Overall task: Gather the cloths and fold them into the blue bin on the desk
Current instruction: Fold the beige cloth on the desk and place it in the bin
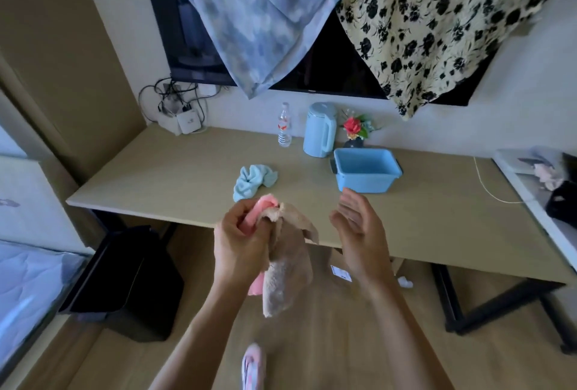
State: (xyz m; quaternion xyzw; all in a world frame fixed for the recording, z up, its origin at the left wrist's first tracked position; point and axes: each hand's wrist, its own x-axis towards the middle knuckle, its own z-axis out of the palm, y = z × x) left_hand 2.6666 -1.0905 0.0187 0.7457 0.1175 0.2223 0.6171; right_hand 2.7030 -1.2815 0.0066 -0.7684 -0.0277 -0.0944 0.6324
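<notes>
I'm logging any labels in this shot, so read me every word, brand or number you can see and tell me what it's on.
No text here can be read.
Water bottle: red and white label, print too small to read.
White sticker under the desk: dark marks, blurred.
White box by the cables: a faint mark, not readable.
Blue bin and kettle: no visible writing.

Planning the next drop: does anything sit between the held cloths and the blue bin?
Nothing visible does. The left hand holds the pink and beige cloths before the desk edge; bare desk leads to the blue bin.
</notes>
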